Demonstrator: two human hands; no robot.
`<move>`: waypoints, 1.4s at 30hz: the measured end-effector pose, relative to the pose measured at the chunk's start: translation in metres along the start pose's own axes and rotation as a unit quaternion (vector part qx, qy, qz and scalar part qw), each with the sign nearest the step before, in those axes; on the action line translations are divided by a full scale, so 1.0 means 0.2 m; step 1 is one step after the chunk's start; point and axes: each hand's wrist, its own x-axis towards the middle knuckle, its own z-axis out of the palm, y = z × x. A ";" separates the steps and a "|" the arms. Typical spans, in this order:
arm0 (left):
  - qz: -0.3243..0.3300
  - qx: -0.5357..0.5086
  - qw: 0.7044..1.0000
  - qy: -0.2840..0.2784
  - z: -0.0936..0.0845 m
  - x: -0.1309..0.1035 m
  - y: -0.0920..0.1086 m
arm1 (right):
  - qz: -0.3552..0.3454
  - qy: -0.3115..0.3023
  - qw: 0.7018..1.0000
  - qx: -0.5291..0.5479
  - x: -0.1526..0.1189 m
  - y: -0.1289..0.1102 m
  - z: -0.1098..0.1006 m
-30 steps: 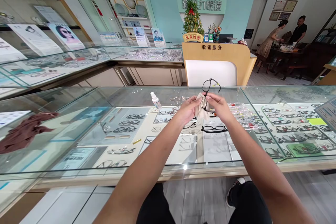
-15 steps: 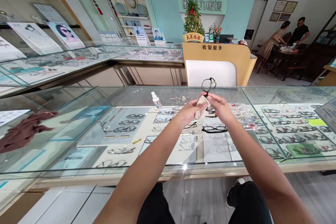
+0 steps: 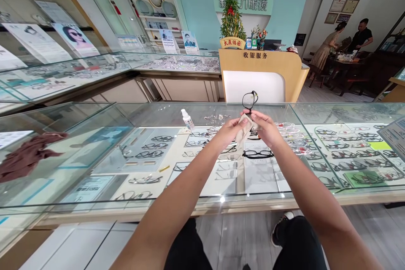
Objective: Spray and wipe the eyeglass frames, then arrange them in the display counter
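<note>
Black-framed glasses [image 3: 249, 100] are held up above the glass counter, one lens upright over my fingertips. My left hand [image 3: 230, 131] is closed on a pale cloth [image 3: 243, 130] at the lower part of the glasses. On the other side, my right hand [image 3: 266, 127] grips the glasses with its fingers bent round them and touches the cloth. The lower lens is hidden by the cloth and fingers. Below my hands a second black pair [image 3: 257, 154] lies on the counter. A white spray bottle [image 3: 187, 119] stands left of my hands.
The glass display counter [image 3: 126, 205] spans the view, with rows of glasses inside. A brown cloth [image 3: 31, 156] lies at its left. Beyond are a wooden cashier desk [image 3: 261, 61] and two people [image 3: 363, 36] by a table.
The raised lens has turned slightly, and my right fingers have shifted a little on the glasses. The cloth hangs a bit differently between my hands.
</note>
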 end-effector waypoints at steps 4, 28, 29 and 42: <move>0.033 0.030 0.999 -0.012 0.00 -0.01 0.02 | 0.008 -0.012 1.000 0.008 0.00 0.00 0.00; 0.189 0.101 0.968 0.131 0.10 -0.06 0.02 | 0.018 -0.020 0.999 0.046 -0.01 0.00 0.06; 0.181 0.108 0.971 0.112 0.09 -0.05 0.02 | 0.016 -0.017 0.998 0.054 -0.01 0.00 0.06; 0.174 0.110 0.977 0.049 0.06 -0.04 0.00 | 0.019 -0.002 0.998 0.066 -0.01 0.01 0.05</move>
